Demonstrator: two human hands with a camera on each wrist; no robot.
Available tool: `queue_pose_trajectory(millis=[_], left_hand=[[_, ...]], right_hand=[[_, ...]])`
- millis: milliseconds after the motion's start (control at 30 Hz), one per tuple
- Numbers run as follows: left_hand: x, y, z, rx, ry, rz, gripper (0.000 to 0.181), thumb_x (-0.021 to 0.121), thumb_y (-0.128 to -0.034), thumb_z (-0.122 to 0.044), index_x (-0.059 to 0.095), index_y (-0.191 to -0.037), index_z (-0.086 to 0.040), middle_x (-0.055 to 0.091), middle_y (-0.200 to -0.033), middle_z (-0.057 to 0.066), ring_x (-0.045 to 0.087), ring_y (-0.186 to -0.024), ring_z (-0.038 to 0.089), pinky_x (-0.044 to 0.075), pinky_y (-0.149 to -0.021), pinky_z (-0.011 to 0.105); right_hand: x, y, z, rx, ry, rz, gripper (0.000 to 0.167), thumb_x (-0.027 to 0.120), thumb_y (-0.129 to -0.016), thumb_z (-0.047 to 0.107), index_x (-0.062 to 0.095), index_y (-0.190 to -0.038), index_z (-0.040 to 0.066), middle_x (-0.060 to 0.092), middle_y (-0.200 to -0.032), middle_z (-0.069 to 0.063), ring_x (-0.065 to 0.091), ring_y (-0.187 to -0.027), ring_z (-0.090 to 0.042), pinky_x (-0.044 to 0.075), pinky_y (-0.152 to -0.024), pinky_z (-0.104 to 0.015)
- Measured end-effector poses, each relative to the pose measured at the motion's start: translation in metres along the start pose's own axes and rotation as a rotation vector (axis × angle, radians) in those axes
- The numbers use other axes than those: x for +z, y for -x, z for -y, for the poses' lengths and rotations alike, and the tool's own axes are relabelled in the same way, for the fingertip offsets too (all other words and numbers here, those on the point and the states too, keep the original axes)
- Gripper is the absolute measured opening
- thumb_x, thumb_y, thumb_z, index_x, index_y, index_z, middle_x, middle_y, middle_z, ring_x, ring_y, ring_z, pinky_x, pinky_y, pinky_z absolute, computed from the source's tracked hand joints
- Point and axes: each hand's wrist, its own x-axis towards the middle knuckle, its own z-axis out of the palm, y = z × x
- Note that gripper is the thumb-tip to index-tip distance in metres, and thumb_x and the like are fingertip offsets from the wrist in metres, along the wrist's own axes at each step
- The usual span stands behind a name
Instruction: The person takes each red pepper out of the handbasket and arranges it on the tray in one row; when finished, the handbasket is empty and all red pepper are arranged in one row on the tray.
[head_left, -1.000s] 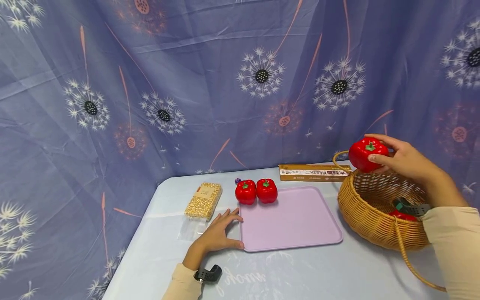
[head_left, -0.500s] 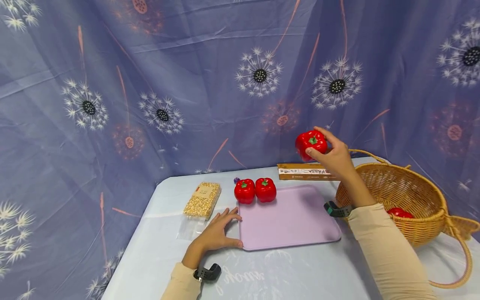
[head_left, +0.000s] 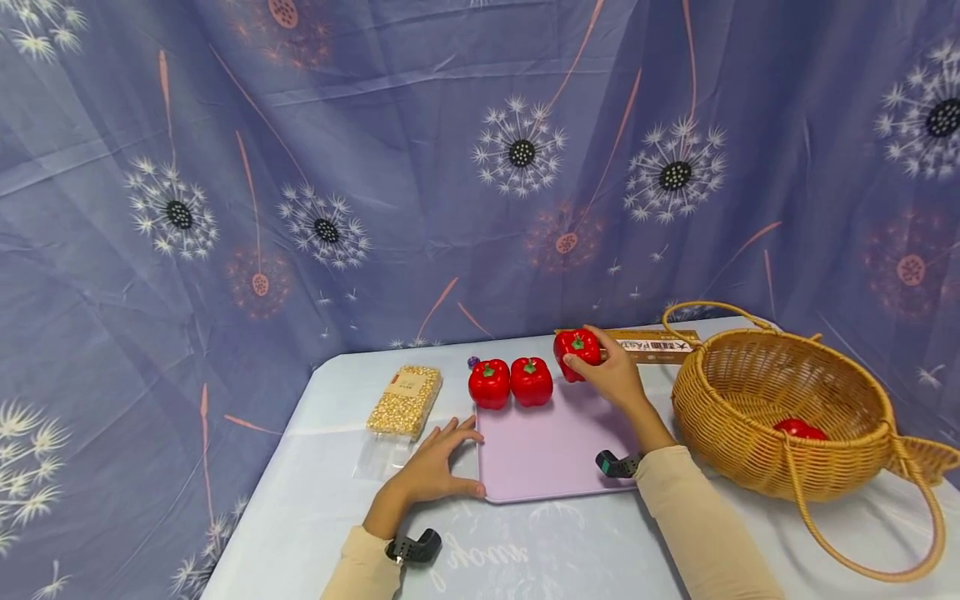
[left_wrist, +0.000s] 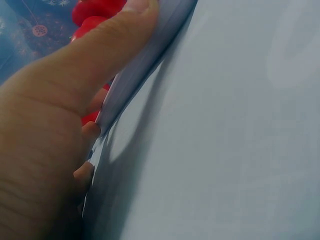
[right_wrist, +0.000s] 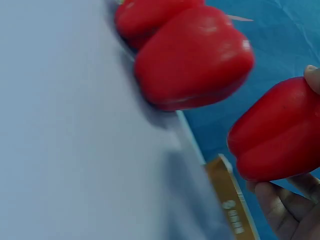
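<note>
My right hand (head_left: pixel 617 372) grips a red bell pepper (head_left: pixel 576 353) by its sides, green stem up, above the back right part of the pink tray (head_left: pixel 558 458). In the right wrist view the held bell pepper (right_wrist: pixel 280 132) hangs apart from the others. Two more red bell peppers (head_left: pixel 490 384) (head_left: pixel 532 382) stand side by side at the tray's back left corner. At the tray's left edge rests my left hand (head_left: pixel 435 471), fingers spread, thumb by the front corner. The left thumb (left_wrist: pixel 100 55) lies along the tray rim in the left wrist view.
A wicker basket (head_left: pixel 738 462) with a looped handle stands on the right, a red item (head_left: pixel 799 429) inside. Behind the tray lies a pasta box (head_left: pixel 660 346). A bag of corn kernels (head_left: pixel 407 400) lies on the left, and a small purple object (head_left: pixel 473 362) sits behind the peppers.
My right hand has carried the bell pepper from above the basket leftward, then down over the tray. The left hand has stayed at the tray's edge.
</note>
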Motion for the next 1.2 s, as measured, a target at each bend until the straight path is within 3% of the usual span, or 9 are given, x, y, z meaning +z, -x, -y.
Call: queue_pose_trajectory(millis=[267, 500, 733, 900, 1000, 1200], left_hand=[[0.001, 0.0, 0.0, 0.008, -0.004, -0.004, 0.078, 0.084, -0.0694, -0.064, 0.055, -0.134, -0.03, 0.029, -0.164, -0.003, 0.015, -0.152, 0.032, 0.005, -0.123, 0.052], [0.0, -0.001, -0.001, 0.007, 0.0, -0.002, 0.078, 0.084, -0.0696, -0.064, 0.056, -0.134, -0.03, 0.029, -0.164, -0.004, 0.015, -0.152, 0.032, 0.005, -0.123, 0.052], [0.0, -0.002, 0.001, 0.002, -0.004, -0.003, 0.078, 0.083, -0.069, -0.065, 0.055, -0.134, -0.032, 0.029, -0.164, -0.006, 0.015, -0.152, 0.031, 0.004, -0.123, 0.051], [0.0, -0.001, 0.002, -0.001, 0.002, 0.005, 0.079, 0.083, -0.0691, -0.065, 0.055, -0.134, -0.03, 0.029, -0.164, -0.004, 0.015, -0.152, 0.032, 0.004, -0.123, 0.052], [0.0, 0.0, 0.002, -0.003, 0.004, 0.007, 0.079, 0.083, -0.0692, -0.065, 0.055, -0.134, -0.03, 0.029, -0.164, -0.003, 0.015, -0.152, 0.032, 0.004, -0.123, 0.052], [-0.001, 0.0, 0.0, 0.003, 0.009, 0.005, 0.079, 0.084, -0.0695, -0.064, 0.055, -0.135, -0.029, 0.029, -0.164, -0.004, 0.015, -0.152, 0.033, 0.004, -0.123, 0.053]], right_hand=[[0.017, 0.011, -0.018, 0.047, 0.06, 0.01, 0.075, 0.084, -0.082, 0.045, 0.054, -0.144, 0.015, 0.062, -0.131, -0.02, 0.064, -0.109, -0.038, 0.057, -0.087, -0.054], [0.02, 0.017, -0.029, 0.047, 0.002, 0.039, 0.079, 0.085, -0.082, 0.042, 0.051, -0.145, 0.009, 0.062, -0.128, -0.018, 0.066, -0.095, -0.032, 0.059, -0.083, -0.047], [0.02, 0.021, -0.035, 0.089, -0.077, 0.104, 0.084, 0.083, -0.085, 0.037, 0.04, -0.151, 0.007, 0.055, -0.135, -0.022, 0.06, -0.114, -0.037, 0.054, -0.095, -0.05], [0.02, 0.023, -0.039, 0.095, -0.149, 0.139, 0.09, 0.079, -0.09, 0.024, 0.023, -0.157, 0.002, 0.048, -0.138, -0.025, 0.058, -0.113, -0.038, 0.056, -0.09, -0.032], [0.018, 0.027, -0.037, 0.087, -0.194, 0.149, 0.083, 0.075, -0.091, 0.011, 0.026, -0.156, 0.0, 0.047, -0.14, -0.027, 0.058, -0.112, -0.039, 0.054, -0.085, -0.022], [0.01, 0.038, -0.007, 0.041, -0.154, 0.155, 0.07, 0.072, -0.088, 0.001, 0.038, -0.149, -0.006, 0.053, -0.132, -0.031, 0.061, -0.106, -0.04, 0.053, -0.081, -0.022]])
